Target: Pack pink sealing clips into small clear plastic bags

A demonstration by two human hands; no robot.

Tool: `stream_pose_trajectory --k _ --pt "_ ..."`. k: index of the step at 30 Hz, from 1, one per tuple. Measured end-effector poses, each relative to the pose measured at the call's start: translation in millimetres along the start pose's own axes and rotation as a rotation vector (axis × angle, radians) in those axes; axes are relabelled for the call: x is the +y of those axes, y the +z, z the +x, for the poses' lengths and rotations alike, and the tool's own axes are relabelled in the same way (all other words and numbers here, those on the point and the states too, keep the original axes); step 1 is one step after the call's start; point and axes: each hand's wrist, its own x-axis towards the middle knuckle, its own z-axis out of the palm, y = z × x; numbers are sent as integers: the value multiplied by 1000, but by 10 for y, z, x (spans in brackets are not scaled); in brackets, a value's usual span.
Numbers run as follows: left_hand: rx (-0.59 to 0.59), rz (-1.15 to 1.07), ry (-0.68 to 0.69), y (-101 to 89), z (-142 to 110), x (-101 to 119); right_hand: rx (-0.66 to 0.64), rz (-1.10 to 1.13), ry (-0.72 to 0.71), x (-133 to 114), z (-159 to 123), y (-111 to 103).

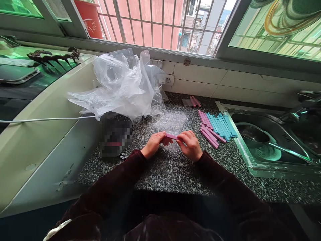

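A slim pink plastic strip [171,136], shaped like a bag sealing clip, is held level above the speckled counter. My left hand [154,144] pinches its left end, and some of those fingers curl beneath it. At the other end, the thumb and fingers of my right hand [190,145] are closed on the same strip. To the right of my hands lie several loose pink strips [209,137] and a row of similar teal strips [221,125]. A smaller group of pink strips [195,101] rests farther back near the wall.
Crumpled clear plastic bags [122,87] are heaped at the back left. A blurred dark object [115,135] sits left of my hands. On the right, a sink [244,147] holds a long-handled pan [253,133] and a white strainer [265,152]. A white cable [50,119] crosses at left.
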Motion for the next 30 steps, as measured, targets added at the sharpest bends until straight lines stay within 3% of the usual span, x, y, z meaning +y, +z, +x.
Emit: stream_pose_trajectory --k 30 --pt "9 -245 -20 59 1 -28 109 80 -91 -7 36 -23"
